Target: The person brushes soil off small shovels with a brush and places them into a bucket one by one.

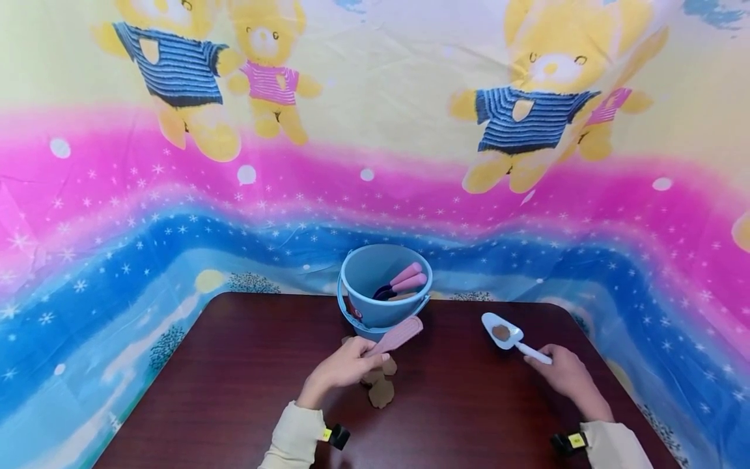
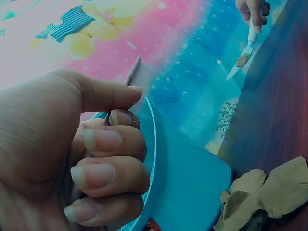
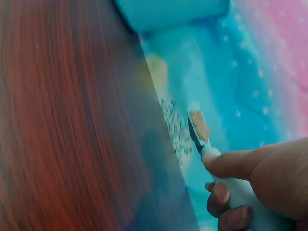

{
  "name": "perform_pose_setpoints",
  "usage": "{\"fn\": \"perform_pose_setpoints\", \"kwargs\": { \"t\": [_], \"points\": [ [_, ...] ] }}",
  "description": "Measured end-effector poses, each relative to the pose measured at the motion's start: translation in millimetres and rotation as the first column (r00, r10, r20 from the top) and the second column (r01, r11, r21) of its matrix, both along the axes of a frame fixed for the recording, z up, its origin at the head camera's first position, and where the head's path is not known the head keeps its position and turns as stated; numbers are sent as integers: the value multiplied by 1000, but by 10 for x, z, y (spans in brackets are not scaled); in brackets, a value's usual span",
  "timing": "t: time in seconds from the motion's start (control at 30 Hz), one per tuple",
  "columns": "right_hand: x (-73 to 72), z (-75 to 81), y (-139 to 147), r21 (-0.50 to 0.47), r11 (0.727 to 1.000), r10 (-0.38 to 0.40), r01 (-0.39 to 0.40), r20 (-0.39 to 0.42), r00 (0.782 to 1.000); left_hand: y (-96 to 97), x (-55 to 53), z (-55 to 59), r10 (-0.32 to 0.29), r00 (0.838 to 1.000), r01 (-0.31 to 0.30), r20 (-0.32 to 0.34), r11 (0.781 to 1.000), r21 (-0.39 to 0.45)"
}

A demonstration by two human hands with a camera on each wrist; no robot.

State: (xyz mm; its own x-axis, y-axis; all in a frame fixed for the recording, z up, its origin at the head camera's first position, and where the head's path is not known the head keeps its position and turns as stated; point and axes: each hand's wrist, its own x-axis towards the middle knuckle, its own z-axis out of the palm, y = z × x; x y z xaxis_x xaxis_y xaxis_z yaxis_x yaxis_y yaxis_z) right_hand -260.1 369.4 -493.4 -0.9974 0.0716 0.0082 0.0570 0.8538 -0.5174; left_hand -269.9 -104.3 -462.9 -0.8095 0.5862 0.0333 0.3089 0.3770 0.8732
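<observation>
My left hand (image 1: 346,365) pinches a pink flat tool with a ridged, rounded blade (image 1: 401,333) between thumb and index finger, just in front of the light blue bucket (image 1: 369,312). In the left wrist view the other fingers curl inward. Beneath this hand lie several flat, clay-like brown pieces (image 1: 382,393), partly covered by it. Over the table's right side, my right hand (image 1: 565,373) grips the handle of a pale blue scoop (image 1: 510,335). A brown lump (image 1: 500,333) sits in the scoop's bowl, also visible in the right wrist view.
The bucket stands at the back middle of the dark wooden table (image 1: 246,365), its handle lowered toward the front. Pink-handled tools (image 1: 407,277) lean inside it. A printed cloth (image 1: 363,189) with bears hangs behind and around the table.
</observation>
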Motion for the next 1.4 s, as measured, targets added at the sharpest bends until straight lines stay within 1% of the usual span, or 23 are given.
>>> {"fn": "perform_pose_setpoints", "kwargs": {
  "t": [0.17,0.3,0.43,0.57,0.7,0.9,0.97,1.1,1.2,1.3,1.4],
  "points": [
    [30,89,-276,34,999,31,-30,-40,999,-5,4,-5,-7,1000,7,-4,1000,-2],
    [43,137,-510,52,997,66,-62,-75,995,-12,3,-12,-15,1000,15,6,1000,-10],
    [56,186,-750,56,991,125,-119,-102,987,-13,12,-17,-16,1000,17,17,1000,-9],
    [55,227,-975,61,982,183,-177,-112,977,-6,22,-16,-15,1000,15,8,1000,-5],
    [42,255,-1165,52,977,211,-207,-113,971,1,21,-12,-17,1000,17,-6,1000,-4],
    [61,306,-1398,8,974,226,-226,-81,971,17,18,-8,-24,1000,24,-16,1000,-12],
    [74,337,-1465,8,968,251,-252,-78,965,25,19,-4,-33,999,32,-22,999,-11],
    [84,414,-1594,8,948,316,-317,-105,943,40,22,0,-43,999,43,-26,999,-12],
    [79,470,-1684,16,941,337,-338,-140,931,42,24,1,-42,999,41,-25,999,-12],
    [68,516,-1768,27,940,340,-340,-159,927,42,32,5,-40,999,40,-13,999,-5],
    [41,567,-1838,21,941,338,-339,-162,927,61,35,11,-46,999,46,7,999,11]
  ]
}}
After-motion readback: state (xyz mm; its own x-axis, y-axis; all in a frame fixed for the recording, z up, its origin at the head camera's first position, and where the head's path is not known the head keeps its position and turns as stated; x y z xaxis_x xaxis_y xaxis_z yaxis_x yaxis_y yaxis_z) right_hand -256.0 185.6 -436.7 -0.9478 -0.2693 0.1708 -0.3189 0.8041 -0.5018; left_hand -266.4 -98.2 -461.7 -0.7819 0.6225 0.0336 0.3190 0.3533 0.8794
